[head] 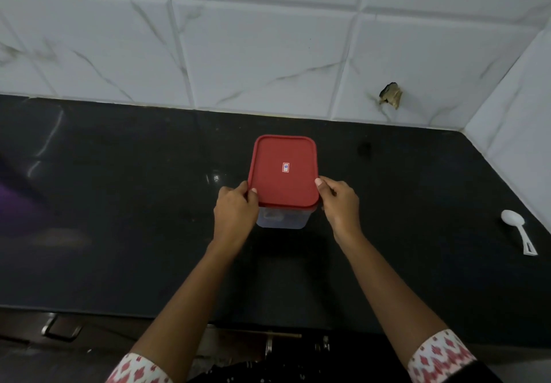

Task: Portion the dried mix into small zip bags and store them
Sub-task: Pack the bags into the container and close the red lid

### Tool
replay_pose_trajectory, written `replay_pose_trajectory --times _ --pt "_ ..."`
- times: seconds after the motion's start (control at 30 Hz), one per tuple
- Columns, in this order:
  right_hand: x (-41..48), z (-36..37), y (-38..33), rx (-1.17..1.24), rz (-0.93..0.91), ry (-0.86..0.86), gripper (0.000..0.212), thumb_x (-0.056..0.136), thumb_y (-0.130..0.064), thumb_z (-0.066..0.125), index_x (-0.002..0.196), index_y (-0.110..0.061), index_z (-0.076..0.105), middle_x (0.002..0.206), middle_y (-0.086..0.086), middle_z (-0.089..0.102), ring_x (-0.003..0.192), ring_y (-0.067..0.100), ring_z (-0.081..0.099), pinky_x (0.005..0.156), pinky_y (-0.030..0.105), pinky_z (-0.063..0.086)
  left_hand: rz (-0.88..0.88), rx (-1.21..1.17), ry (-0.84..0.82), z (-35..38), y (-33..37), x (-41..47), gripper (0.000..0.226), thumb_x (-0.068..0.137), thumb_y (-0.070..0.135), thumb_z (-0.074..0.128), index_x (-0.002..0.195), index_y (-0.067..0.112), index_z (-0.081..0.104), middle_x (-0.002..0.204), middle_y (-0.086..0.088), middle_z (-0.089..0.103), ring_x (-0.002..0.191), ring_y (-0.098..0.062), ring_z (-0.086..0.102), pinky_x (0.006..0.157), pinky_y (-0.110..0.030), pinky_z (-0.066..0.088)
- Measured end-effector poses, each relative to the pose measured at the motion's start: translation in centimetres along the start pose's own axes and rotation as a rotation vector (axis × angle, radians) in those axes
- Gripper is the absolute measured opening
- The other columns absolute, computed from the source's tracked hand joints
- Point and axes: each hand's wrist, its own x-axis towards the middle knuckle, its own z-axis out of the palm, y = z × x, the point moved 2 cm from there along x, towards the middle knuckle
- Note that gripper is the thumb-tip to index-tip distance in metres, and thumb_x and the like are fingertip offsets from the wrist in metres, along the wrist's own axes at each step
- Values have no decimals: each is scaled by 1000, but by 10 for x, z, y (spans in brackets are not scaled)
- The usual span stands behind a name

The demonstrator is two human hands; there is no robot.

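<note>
A clear plastic container (281,218) with a red lid (283,171) stands on the black counter (119,203), near its middle. A small sticker sits at the lid's centre. My left hand (235,208) grips the lid's near left corner, thumb on top. My right hand (340,202) grips the near right corner the same way. The container's contents are hard to make out through the wall; something dark shows inside. No zip bags are in view.
A white plastic spoon (517,230) lies on the counter at the far right. White tiled walls (268,48) close the back and the right side. Drawer handles (61,327) show below the counter's front edge.
</note>
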Motion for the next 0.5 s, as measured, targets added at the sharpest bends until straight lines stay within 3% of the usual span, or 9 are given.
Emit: replay_pose_trajectory --times 0.1,0.2,0.3,0.4,0.5 --pt "2 2 -1 41 45 -19 33 94 -27 51 122 -12 61 118 8 62 107 22 60 93 42 51 -28 -56 -27 1 0 0 27 98 24 39 103 9 61 83 -15 60 73 -23 57 61 -29 45" --pt "6 1 -6 48 83 -44 32 94 -25 51 122 -11 60 115 7 64 105 21 61 92 41 52 -74 -98 -35 2 -1 2 30 98 26 38 107 7 60 90 -16 64 82 -26 63 76 -39 53" --pt "11 0 -9 37 116 -86 29 94 -25 51 118 -10 61 111 8 64 101 21 62 89 41 53 -138 -176 -73 4 -2 7 27 95 28 38 98 14 62 99 -16 62 84 -25 63 78 -41 55" --pt "12 0 -14 -7 122 -125 27 96 -24 47 115 -10 61 109 7 64 97 18 61 88 36 53 -182 -255 -108 7 -4 9 26 94 25 38 97 13 61 106 -20 58 83 -24 62 62 -25 53" --pt "12 -1 -17 -67 87 -136 27 97 -20 44 108 -6 64 98 8 64 89 20 61 79 31 52 -142 -224 -105 7 -4 10 29 97 23 38 110 9 60 101 -21 60 73 -18 55 53 -15 42"
